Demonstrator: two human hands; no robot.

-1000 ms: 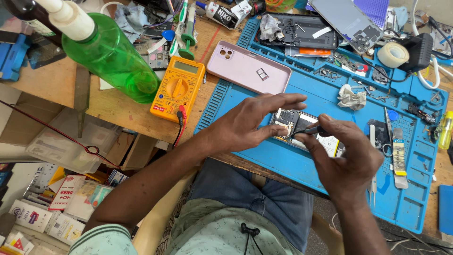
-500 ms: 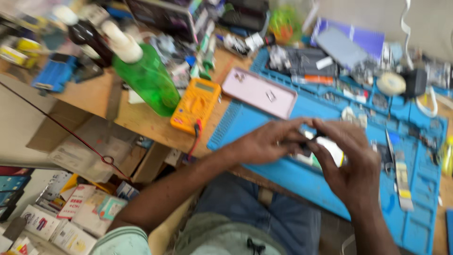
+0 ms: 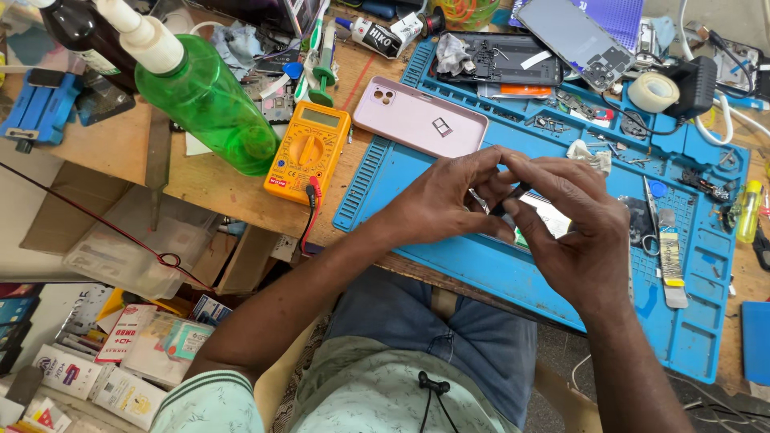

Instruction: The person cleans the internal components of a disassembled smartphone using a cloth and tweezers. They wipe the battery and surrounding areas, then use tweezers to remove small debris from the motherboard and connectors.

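1. Flat cartons (image 3: 120, 361) in white, red and teal lie stacked below the worktop (image 3: 200, 180), at lower left.
2. Left hand (image 3: 449, 200) and right hand (image 3: 577, 232) meet over the blue mat (image 3: 497, 265), fingers pinching a small phone part (image 3: 545, 220) (largely hidden).
3. A pink phone back (image 3: 417, 120) lies near; bare mat shows along the front edge.

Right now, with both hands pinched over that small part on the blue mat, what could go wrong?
1. The left hand and right hand hide the small part; a slip could drop it among the loose bits on the blue mat.
2. The pink phone back lies just beyond the knuckles and could get nudged.
3. The green bottle stands tilted by the yellow multimeter; a bump might spill it.
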